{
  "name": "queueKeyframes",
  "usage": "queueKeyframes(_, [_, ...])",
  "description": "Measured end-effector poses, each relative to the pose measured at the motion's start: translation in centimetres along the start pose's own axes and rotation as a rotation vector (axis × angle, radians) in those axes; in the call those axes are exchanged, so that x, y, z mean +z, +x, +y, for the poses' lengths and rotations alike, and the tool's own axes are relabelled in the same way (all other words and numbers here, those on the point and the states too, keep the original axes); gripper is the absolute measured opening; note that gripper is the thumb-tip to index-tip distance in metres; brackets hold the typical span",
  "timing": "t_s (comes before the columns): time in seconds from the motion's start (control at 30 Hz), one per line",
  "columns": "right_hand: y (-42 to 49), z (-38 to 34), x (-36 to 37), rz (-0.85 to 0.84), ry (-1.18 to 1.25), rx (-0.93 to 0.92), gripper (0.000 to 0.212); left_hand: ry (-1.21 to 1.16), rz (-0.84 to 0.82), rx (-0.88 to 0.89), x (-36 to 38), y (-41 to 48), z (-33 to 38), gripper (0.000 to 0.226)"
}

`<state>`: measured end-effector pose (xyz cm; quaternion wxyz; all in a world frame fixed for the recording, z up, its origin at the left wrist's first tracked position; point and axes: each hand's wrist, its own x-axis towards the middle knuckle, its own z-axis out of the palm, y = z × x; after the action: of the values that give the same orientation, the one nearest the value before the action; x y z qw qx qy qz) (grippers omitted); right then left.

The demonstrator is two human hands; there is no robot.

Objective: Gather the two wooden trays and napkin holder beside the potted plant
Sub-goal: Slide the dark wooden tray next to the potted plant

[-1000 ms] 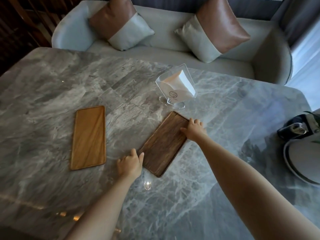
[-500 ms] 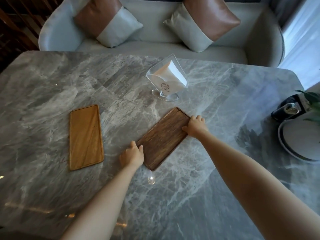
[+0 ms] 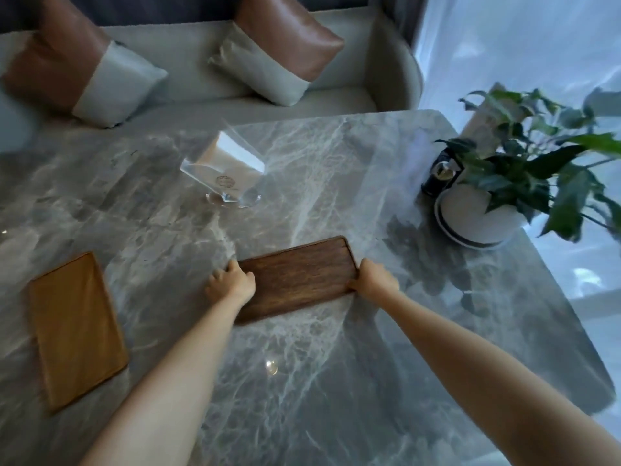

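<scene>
A dark wooden tray lies near the middle of the grey marble table. My left hand grips its left short end and my right hand grips its right short end. A light wooden tray lies flat at the left, untouched. A clear napkin holder with white napkins stands behind the dark tray. The potted plant in a white pot sits at the table's right edge.
A small black object sits against the pot's left side. A grey sofa with two brown-and-grey cushions runs along the far side of the table. The table's right edge drops off just past the pot.
The dark tray has been turned from a diagonal to nearly crosswise and moved right toward the plant, both hands on it. The view has swung right, showing the whole plant.
</scene>
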<state>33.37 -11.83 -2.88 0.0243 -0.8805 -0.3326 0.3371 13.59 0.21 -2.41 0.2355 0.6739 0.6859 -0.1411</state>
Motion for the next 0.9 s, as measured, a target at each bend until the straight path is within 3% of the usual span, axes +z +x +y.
queueKeyframes(0.1, [-1.1,2.9,-0.3,-0.005,0.051,0.057,0.014,0.017,-0.008,0.066,0.1,-0.1,3.1,0.056])
queueKeyframes(0.23, [-1.8,6.2,-0.4,-0.004,0.171,0.139,0.008,0.052,-0.028,0.165,0.5,-0.5,7.6,0.058])
queueKeyframes(0.37, [-1.8,9.3,-0.6,-0.027,0.338,0.225,0.027,0.096,-0.028,0.285,1.4,-0.5,11.8,0.059])
queueKeyframes(0.63, [-2.3,14.0,-1.7,-0.055,0.798,0.378,0.036,0.276,-0.132,0.503,2.3,-0.6,19.6,0.069])
queueKeyframes(0.9, [-1.1,15.9,-2.6,-0.036,0.962,0.446,0.046,0.401,-0.154,0.656,3.6,-0.9,26.2,0.066])
